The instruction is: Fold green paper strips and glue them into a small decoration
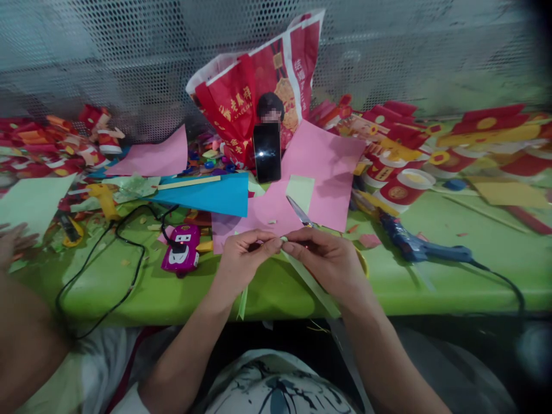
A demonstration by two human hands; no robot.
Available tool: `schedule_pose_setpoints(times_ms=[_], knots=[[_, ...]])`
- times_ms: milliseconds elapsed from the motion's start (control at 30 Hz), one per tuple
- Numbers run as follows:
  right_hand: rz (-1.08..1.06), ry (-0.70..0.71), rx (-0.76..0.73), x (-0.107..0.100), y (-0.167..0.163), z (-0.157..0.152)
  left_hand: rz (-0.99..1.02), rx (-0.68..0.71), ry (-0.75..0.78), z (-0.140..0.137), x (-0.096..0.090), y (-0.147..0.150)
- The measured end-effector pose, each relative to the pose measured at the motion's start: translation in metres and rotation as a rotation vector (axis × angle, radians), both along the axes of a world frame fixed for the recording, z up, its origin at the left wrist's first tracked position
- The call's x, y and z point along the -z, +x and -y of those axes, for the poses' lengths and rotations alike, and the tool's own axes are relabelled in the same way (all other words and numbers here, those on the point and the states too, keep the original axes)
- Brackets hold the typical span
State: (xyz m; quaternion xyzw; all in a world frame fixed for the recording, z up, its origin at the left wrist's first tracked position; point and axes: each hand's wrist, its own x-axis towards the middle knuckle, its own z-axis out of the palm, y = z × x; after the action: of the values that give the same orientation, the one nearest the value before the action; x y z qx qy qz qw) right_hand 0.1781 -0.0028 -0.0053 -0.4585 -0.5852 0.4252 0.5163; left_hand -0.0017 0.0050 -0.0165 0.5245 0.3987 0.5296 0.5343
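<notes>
My left hand (241, 256) and my right hand (334, 259) meet above the table's front part, fingertips pinched together. Between them they grip a narrow pale green paper strip (311, 283). One length of it slants down under my right palm, and a thin green end (242, 303) hangs below my left hand; whether both belong to one piece is hidden. Just beyond my right fingers shows the blade of a pair of scissors (301, 210), the rest covered by that hand. Pink paper (254, 215) lies behind my hands, with a pale green paper piece (301, 192) on it.
A glue gun (425, 246) lies at right, its cord over the edge. At left are a purple power socket (181, 250), black cables and another person's hand (17, 241). A phone (267, 154) stands against a red bag (241, 109). Red paper cups (399, 190) stand at right.
</notes>
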Motion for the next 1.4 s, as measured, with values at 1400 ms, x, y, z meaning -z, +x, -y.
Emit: schedule_pose_setpoints(times_ms=[1400], knots=[[0.044,0.005,0.099,-0.005,0.001,0.015,-0.148,0.041,0.08,0.008,-0.006,0.001]])
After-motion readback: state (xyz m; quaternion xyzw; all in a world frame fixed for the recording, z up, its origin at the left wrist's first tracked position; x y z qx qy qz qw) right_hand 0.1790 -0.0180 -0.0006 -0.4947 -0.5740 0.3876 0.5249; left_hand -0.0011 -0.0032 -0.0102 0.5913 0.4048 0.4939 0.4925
